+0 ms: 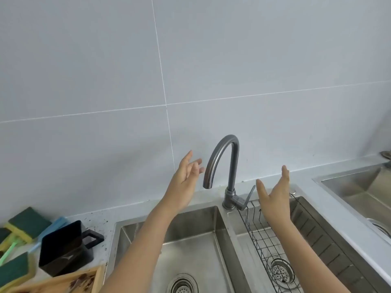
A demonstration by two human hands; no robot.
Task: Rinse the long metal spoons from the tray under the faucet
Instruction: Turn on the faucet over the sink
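A grey gooseneck faucet (227, 163) stands at the back of a steel double sink (190, 227), its spout over the left basin. No water runs from it. My left hand (186, 176) is raised just left of the spout, fingers relaxed, holding nothing. My right hand (275, 193) is raised right of the faucet's lever (246, 199), fingers spread, empty. The corner of a wooden tray (84, 278) shows at the bottom left. No spoons are in sight.
A wire rack (264, 235) lies in the right basin. A black container with a handle (67, 246) stands left of the sink, beside green and yellow sponges (25, 227) and a blue brush. A second sink (359, 187) sits at the far right.
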